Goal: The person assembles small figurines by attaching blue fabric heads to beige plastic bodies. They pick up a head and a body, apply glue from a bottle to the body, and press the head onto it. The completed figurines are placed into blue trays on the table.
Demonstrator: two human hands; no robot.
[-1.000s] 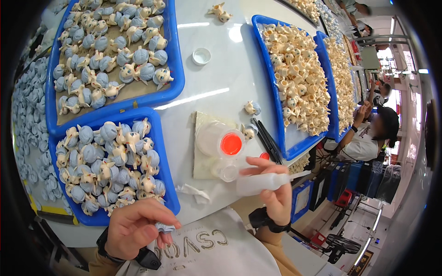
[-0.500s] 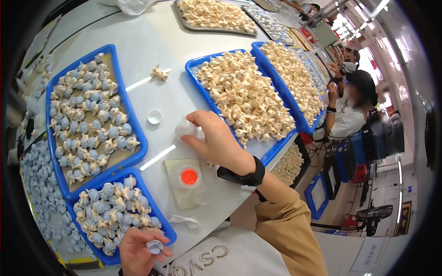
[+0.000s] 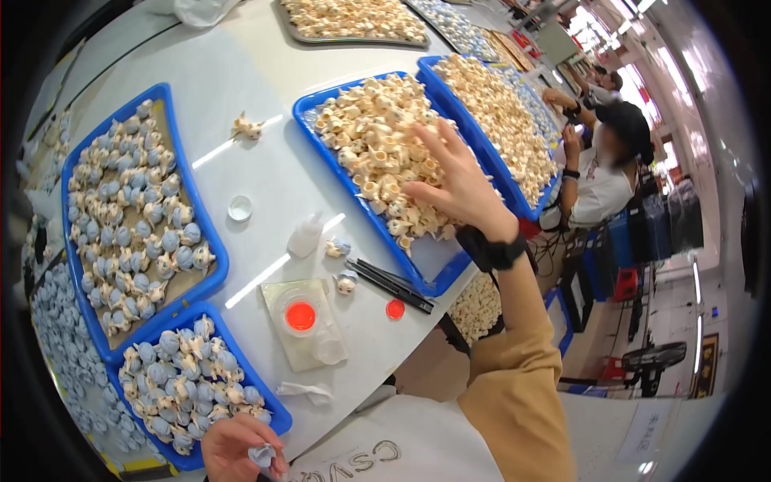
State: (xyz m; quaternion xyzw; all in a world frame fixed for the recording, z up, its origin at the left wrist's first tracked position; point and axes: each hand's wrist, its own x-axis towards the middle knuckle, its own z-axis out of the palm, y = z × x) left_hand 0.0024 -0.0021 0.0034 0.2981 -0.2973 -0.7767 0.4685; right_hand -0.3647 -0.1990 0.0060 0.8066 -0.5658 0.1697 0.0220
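Left hand (image 3: 225, 442) is pinching, preferably lightly, a pale-blue cupped plastic piece (image 3: 261, 455) by the surface (image 3: 265, 177) near edge, while right hand (image 3: 466, 189), empty fingers spread, is hovering over cream plastic heads (image 3: 365, 136) in a blue tray (image 3: 440, 283).

Left grip (image 3: 233, 443) covers part of the blue-grey piece (image 3: 261, 455), itself cut near the wrist by the lower edge; right grip (image 3: 459, 186) hides some cream heads (image 3: 365, 120), contact unclear; metal tray (image 3: 353, 41) and clear bag (image 3: 205, 11) cut by top edge; loose blue-grey pile (image 3: 68, 337) fades into dark lens rim; co-worker's (image 3: 598, 197) face blurred; far people (image 3: 614, 82) too small for detail.
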